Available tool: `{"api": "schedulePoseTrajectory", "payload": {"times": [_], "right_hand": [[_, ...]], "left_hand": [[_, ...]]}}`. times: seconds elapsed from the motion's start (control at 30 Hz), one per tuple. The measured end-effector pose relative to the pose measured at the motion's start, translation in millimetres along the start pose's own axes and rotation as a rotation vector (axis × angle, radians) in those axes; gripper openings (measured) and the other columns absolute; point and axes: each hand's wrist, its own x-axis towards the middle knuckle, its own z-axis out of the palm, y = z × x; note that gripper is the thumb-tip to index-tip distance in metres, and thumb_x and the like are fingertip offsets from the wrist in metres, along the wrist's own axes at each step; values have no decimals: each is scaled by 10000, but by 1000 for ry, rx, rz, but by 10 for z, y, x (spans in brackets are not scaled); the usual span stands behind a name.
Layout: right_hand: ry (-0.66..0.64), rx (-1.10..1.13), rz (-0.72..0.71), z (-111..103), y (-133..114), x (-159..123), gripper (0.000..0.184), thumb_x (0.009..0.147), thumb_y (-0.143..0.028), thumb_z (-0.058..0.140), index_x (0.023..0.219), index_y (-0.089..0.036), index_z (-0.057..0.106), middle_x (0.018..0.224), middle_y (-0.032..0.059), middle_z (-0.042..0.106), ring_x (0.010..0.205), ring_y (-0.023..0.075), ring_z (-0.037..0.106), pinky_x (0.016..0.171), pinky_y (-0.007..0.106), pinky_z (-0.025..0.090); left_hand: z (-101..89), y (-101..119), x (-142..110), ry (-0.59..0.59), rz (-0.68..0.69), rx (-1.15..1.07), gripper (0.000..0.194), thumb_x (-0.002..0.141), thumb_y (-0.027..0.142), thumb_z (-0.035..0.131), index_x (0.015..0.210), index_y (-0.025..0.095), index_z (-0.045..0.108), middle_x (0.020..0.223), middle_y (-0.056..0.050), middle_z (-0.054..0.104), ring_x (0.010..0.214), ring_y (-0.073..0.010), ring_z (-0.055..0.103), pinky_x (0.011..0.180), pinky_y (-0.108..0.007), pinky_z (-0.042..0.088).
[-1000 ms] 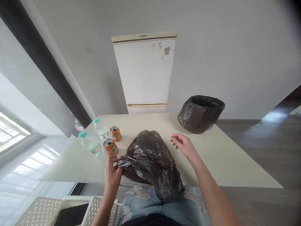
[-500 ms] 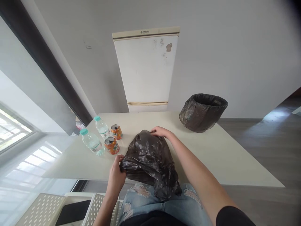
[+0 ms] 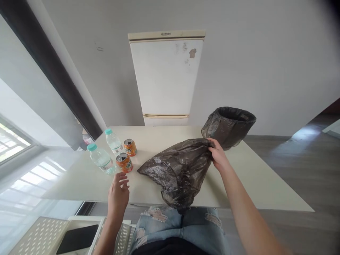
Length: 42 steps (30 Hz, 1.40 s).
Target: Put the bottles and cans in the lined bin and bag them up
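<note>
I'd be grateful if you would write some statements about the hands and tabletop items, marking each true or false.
1. The right hand grips the black bag. True.
2. The left hand grips a bottle. False: the left hand is open and holds nothing.
3. The nearer bottle has a teal cap. True.
4. The farther orange can lies on its side. False: the farther orange can stands upright.
5. The bag-lined bin is right of both cans. True.
</note>
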Motion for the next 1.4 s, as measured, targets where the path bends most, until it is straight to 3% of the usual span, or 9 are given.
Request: {"api": "schedulePoseTrajectory", "payload": {"times": [0.13,0.3,0.47,0.67,0.9,1.0,1.13,1.27,1.4], "right_hand": [[24,126,107,-206,116,-325,464,599,-264,681,1059,-253,741,944,4,747,829,201,629,673,276,454],[178,222,76,-276,210,-683,233,627,-343,783,783,-216,664,754,-20,662,753,167,595,635,252,447],[312,202,120,-541,344,-871,256,651,-374,797,754,-236,608,704,-28,625,670,171,581,553,267,439],[452,179,161,-870,381,-987,320,604,-383,804,830,-255,617,669,-26,653,613,198,614,522,295,457],[265,155,215,-814,373,-1052,496,682,-512,843,1101,-274,726,1040,46,793,868,269,736,627,321,555],[179,263,229,-676,344,-1082,477,749,-600,777,1097,-274,764,1174,47,787,1033,290,737,781,366,614],[48,388,324,-575,290,-1130,474,821,-653,672,1072,-269,790,1217,66,783,1083,334,739,832,445,634],[-62,456,364,-615,295,-1157,409,795,-517,756,1132,-286,791,1322,57,745,1135,335,726,865,451,635],[-135,453,346,-643,316,-1179,451,727,-421,823,1158,-295,783,1314,60,747,1152,325,717,913,441,624]], "left_hand": [[106,387,-342,172,272,67,207,992,275,452,1120,237,609,1134,-95,691,1051,-261,696,955,-444,551],[476,826,-835,-148,284,10,532,991,426,604,1473,249,464,1368,-144,615,1181,-291,674,921,-434,585],[823,637,-725,-332,380,147,450,1029,314,519,1474,246,516,1408,-123,645,1352,-302,593,1081,-497,515],[722,308,-333,-400,522,352,299,965,132,485,1122,246,713,1240,-95,691,1158,-268,661,1060,-486,495],[538,428,-193,-162,429,272,270,1030,177,389,1133,222,634,1169,-103,675,1126,-278,644,1014,-444,505],[633,653,-417,-126,475,177,247,1062,316,452,1237,225,601,1232,-108,669,1192,-288,624,1062,-452,488],[886,781,-555,-165,376,217,488,1025,448,551,1409,149,511,1330,-165,653,1260,-350,599,1077,-526,477],[1020,718,-393,-249,279,314,221,1015,293,508,1108,148,646,1105,-150,694,1070,-325,670,957,-468,517],[966,716,-280,-223,282,208,223,1051,256,402,968,216,605,963,-79,677,907,-247,676,800,-351,496]]}}
